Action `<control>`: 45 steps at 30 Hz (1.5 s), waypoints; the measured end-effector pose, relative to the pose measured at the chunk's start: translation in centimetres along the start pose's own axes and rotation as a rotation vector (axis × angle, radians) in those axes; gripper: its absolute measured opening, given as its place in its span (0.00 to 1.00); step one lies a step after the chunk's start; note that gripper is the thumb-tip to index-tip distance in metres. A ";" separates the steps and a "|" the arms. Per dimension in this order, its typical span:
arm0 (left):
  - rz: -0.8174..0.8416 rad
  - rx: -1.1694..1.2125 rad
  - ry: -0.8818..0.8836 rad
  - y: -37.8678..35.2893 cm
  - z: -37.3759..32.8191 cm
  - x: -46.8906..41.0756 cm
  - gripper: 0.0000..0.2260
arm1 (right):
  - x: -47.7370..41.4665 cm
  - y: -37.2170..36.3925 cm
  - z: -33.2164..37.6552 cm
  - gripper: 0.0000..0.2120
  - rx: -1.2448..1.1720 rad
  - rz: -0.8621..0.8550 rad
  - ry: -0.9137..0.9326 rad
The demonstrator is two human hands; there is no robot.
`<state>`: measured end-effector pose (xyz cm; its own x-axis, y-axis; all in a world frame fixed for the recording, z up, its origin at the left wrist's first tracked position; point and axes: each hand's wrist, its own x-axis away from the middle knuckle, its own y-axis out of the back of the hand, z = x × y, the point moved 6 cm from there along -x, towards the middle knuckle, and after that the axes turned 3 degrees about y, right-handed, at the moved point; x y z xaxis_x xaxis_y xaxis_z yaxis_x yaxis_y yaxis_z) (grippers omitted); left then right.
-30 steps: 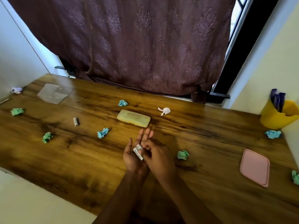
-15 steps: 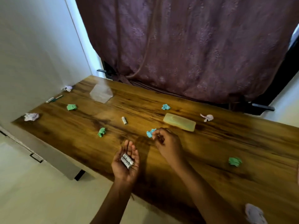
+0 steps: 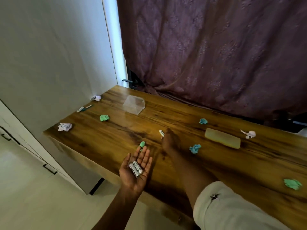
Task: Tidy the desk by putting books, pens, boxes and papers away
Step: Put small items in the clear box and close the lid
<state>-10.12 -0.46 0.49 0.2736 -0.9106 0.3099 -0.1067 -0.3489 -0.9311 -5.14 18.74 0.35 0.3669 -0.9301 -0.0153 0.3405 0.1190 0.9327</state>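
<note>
Head view, and the right hand (image 3: 170, 141) is stretched out over the desk (image 3: 108, 135), back of the hand to the camera, fingertips right at a loose cylinder (image 3: 161, 133), small, white and printed, perhaps a battery. That cylinder lies just ahead of the fingers and a touch to their left, its long axis running away from the person, roughly in line with the forearm. Whether the fingers have closed on it cannot be told; the hand itself hides the pinch.

The left hand (image 3: 137, 170) waits lower down at the desk's near edge, palm up and flat, fingers straight, with at least 2 matching cylinders (image 3: 136, 169) lying across the palm. It is loaded and farther off, so this looks like the right hand's job.

Since the cylinder lies end-on to the hand, the likely grip is thumb on 1 long side, finger on the other, then a short carry back and left to the waiting palm. A green paper ball (image 3: 142, 144) sits just past the left fingertips, and a blue paper ball (image 3: 195, 148) near the right wrist; both are apart from the cylinder
</note>
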 end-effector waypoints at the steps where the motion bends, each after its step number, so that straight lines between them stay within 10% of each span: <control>1: 0.006 0.014 0.003 0.1 -0.4 0.1 0.43 | -0.1 0.0 0.1 0.14 0.019 -0.002 -0.006; 6: -0.029 0.025 -0.002 1.0 -1.8 0.1 0.25 | 2.7 1.4 0.8 0.16 -0.273 0.055 -0.125; 11: 0.019 0.015 -0.021 0.8 -3.3 0.0 0.29 | 11.4 4.2 4.9 0.07 -0.596 0.022 0.056; 29: 0.007 0.183 -0.275 1.4 -11.8 -0.2 0.35 | 12.2 2.7 15.6 0.09 -0.502 0.114 0.563; 33: -0.066 0.256 -0.435 2.9 -16.4 0.1 0.20 | 8.4 1.9 20.2 0.05 -0.542 0.145 0.632; 42: -0.051 0.198 -0.562 3.1 -29.7 -3.0 0.36 | -3.9 -7.6 34.9 0.12 -0.264 0.224 0.688; 45: -0.079 0.143 -0.502 2.8 -33.6 -5.1 0.26 | -8.0 -10.3 39.3 0.17 -0.121 0.230 0.648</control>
<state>-43.92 -4.21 2.76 0.7035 -0.6521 0.2825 0.0550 -0.3464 -0.9365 -45.61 11.28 4.99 0.8708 -0.4868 -0.0692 0.2724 0.3605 0.8921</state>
